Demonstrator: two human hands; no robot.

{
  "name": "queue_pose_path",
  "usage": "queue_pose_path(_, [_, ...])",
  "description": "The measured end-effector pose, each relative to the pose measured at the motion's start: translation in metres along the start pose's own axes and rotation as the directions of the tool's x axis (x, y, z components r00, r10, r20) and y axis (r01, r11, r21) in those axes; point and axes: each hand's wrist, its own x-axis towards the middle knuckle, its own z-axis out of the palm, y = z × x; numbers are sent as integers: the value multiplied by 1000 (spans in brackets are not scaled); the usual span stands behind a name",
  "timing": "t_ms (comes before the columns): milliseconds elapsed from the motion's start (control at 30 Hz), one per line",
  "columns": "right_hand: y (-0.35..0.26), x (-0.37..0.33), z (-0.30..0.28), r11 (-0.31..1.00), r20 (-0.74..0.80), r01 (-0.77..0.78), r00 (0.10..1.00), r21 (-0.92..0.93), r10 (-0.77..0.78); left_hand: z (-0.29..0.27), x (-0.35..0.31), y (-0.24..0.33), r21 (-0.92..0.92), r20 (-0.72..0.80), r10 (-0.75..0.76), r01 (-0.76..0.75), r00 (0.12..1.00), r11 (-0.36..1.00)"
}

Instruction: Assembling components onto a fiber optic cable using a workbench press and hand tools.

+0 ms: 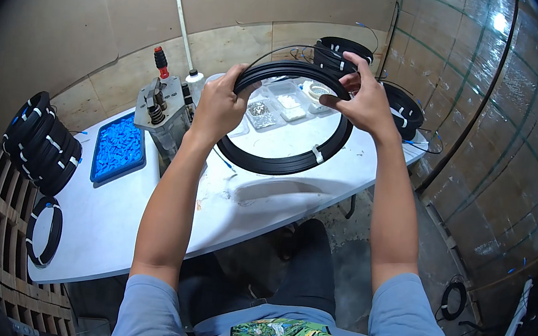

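Observation:
A black cable coil (276,165) hangs tilted above the white table, raised between my two hands. My left hand (219,106) is closed around its upper left side. My right hand (367,106) holds its upper right side, the thumb inside the ring and the fingers partly spread on the outer side. From the left hand a loose cable strand (296,46) arches over the coil toward my right fingertips. A white tie (318,154) binds the coil at its lower right. Below my left wrist, a thin cable end with a blue tip (231,169) sticks out.
Left of my arms stand a metal bench press (164,113) and a blue tray (95,165) of small blue pieces. Behind the coil are clear boxes of small parts and a tape roll (319,91). Coil stacks (46,142) (343,55) occupy both sides; another coil (56,230) lies front left.

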Motion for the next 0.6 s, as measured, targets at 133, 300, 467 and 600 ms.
queue_pose_path(133, [-27, -9, -20, 966, -37, 24, 999, -256, -35, -3, 5, 13, -5, 13, -12, 12, 1000, 1000])
queue_pose_path(300, [-48, 2, -17, 830, -29, 303, 934, -469, -357, 3, 11, 30, -20, 135, 19, -16, 991, 1000])
queue_pose_path(467, [-82, 29, 11, 767, 408, 497, 849, -405, -335, 22, 16, 32, 178, 152, 183, -209, 971, 961])
queue_pose_path(600, [-64, 30, 20, 859, 373, 457, 857, -228, -357, 14, 15, 33, 157, 116, 92, -110, 989, 981])
